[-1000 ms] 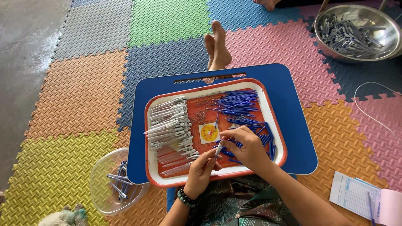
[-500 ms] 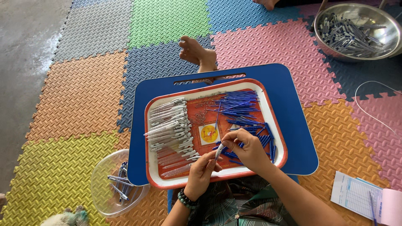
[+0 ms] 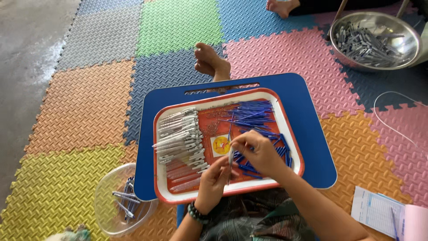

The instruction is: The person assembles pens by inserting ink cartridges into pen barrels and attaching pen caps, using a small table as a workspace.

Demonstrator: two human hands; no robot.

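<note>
Held between both hands, just above the near middle of the tray: a thin pale pen barrel [image 3: 230, 157], almost upright. Lower end pinched in the narrow grip of the left hand [image 3: 214, 180], with a dark bead bracelet [image 3: 196, 213] at the wrist. Upper end pinched by the fingertips of the right hand [image 3: 256, 151], grip also narrow and closed on the barrel. Just above these fingers, a thin blue refill [image 3: 229, 130] pointing far; cannot tell if held or only lying there.

Right of the hands and farther, a loose heap of blue refills [image 3: 254, 117]. Left, a tidy row of pale barrels [image 3: 180, 138]. All inside a red and white tray [image 3: 178, 197], resting on a blue surface [image 3: 312, 134].

Near left, on the floor and partly under the surface, a clear plastic bowl [image 3: 104, 187] with a few pens [image 3: 125, 201]. Far right, a metal bowl [image 3: 412, 38] full of grey parts [image 3: 361, 42]. Near right, a printed sheet [image 3: 379, 212]. Beyond the surface, a bare foot [image 3: 211, 62] on the coloured foam mat [image 3: 80, 107].

Possible trouble, as a judgement: barrel slipping from such a light fingertip pinch and falling among the loose pieces; the right wrist, low over the heap, pushing refills over the tray rim; bending of the thin refill if pressed at an angle.
</note>
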